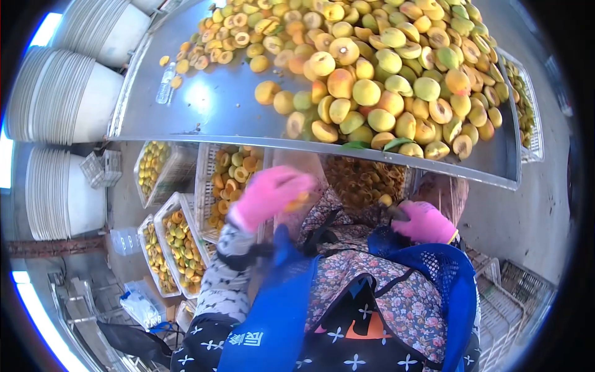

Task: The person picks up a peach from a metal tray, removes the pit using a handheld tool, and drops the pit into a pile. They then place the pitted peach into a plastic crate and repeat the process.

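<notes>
My left hand [271, 195], in a pink glove, is in front of the table's near edge, beside a crate of halved fruit [238, 170]. Its fingers curl round a piece of orange-yellow fruit [297, 201], partly hidden and blurred. My right hand [426, 223], also gloved in pink, is closed at the right of my lap on a dark object [398, 214] too small to name. Between my knees stands a container of brownish fruit scraps [365, 180]. Above both hands, a large heap of yellow-orange fruit [365, 92], whole-looking and halved, lies on the metal table [217, 118].
Stacked white tubs [56, 93] stand at the left. Crates of fruit [183, 245] sit on the floor at lower left, and empty crates [502, 304] at lower right. A plastic bottle [166, 84] lies on the table's left part. Another fruit crate [524, 102] is beyond its right edge.
</notes>
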`<state>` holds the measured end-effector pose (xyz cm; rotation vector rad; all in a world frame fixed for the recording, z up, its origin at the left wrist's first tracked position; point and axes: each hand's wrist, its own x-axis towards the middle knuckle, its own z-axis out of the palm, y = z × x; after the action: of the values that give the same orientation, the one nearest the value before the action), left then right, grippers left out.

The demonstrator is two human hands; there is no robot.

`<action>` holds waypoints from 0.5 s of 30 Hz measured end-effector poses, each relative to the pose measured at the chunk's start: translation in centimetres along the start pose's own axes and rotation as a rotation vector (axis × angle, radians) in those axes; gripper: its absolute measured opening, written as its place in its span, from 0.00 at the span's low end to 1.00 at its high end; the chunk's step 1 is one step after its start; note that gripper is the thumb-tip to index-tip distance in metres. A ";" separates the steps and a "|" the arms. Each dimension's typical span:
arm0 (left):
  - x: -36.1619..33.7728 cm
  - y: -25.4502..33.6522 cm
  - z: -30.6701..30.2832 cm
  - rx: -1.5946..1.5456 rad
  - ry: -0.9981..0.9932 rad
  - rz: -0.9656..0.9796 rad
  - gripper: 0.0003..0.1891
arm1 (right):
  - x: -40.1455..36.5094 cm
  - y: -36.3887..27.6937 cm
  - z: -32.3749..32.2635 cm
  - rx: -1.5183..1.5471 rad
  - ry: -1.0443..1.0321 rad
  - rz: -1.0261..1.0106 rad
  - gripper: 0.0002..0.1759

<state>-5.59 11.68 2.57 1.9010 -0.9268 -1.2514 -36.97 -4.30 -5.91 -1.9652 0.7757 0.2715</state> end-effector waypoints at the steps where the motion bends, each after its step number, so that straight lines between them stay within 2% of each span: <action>1: -1.1 -2.6 -3.5 0.190 0.086 -0.002 0.20 | 0.5 0.9 -0.1 0.014 0.106 0.033 0.19; 2: -1.9 -4.7 -6.0 0.377 0.173 -0.002 0.21 | 0.7 0.9 -0.3 0.024 0.216 0.064 0.19; 3: -2.0 -4.4 -6.2 0.376 0.289 0.004 0.22 | 0.8 0.3 -0.7 0.056 0.420 -0.008 0.18; 5: -1.7 -3.2 -7.3 0.373 0.516 0.016 0.24 | -0.2 -0.7 -2.7 0.019 0.353 -0.031 0.17; 7: 2.6 -4.1 -8.0 0.404 0.530 0.272 0.27 | -1.3 -2.1 -3.4 0.055 0.352 -0.026 0.16; 9: 7.8 -3.6 -6.7 0.205 0.430 0.137 0.31 | -3.0 -3.5 -3.8 0.133 0.268 0.016 0.17; 11: 13.0 -5.1 -6.0 0.491 0.343 0.129 0.35 | -4.4 -4.3 -3.6 0.151 0.192 0.056 0.18; 15: 16.2 -6.0 -5.0 0.271 0.125 0.099 0.38 | -4.5 -4.4 -2.8 -0.007 0.131 0.045 0.19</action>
<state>4.91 1.98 -8.26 2.0863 -1.1555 -0.9767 -38.05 -3.43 0.80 -1.9889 0.9046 0.1733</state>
